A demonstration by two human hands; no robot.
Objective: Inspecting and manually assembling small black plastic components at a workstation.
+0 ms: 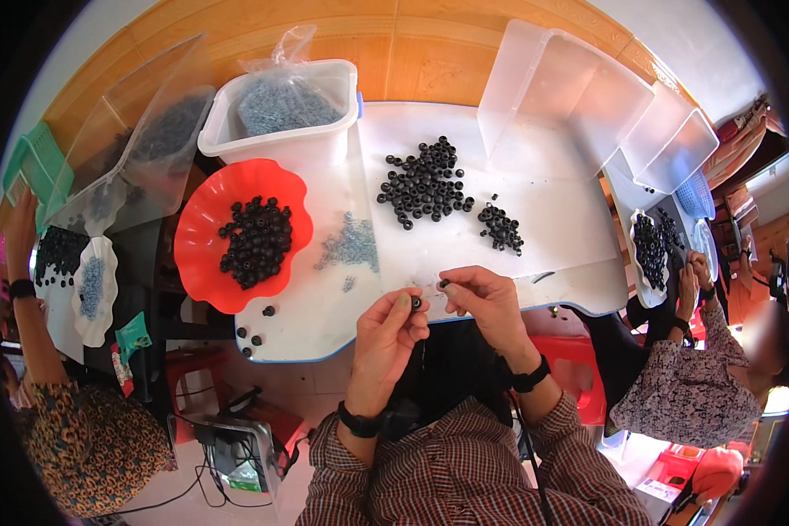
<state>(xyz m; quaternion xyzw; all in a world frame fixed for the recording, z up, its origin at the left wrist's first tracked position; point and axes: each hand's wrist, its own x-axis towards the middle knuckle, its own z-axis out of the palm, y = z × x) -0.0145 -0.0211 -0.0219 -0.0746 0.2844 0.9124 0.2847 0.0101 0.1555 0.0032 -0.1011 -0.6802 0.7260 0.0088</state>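
Note:
My left hand (389,331) pinches a round black bead-like part (416,303) between thumb and fingertips, just past the table's near edge. Close on its right, my right hand (489,302) is closed at the fingertips on a small black piece (444,283). The two pieces are apart. Beyond my hands lies a heap of round black parts (423,182), with a smaller heap of little black pieces (501,231) to its right. Small pale blue-grey pieces (351,243) are scattered left of centre. A red scalloped bowl (200,250) holds more round black parts.
A white tub (337,131) with a bag of pale pieces stands at the back left. Translucent plastic bins (579,83) rest at the back right. Loose black parts (256,340) lie near the front-left edge. Co-workers sit on both sides, a patterned sleeve (48,359) at left.

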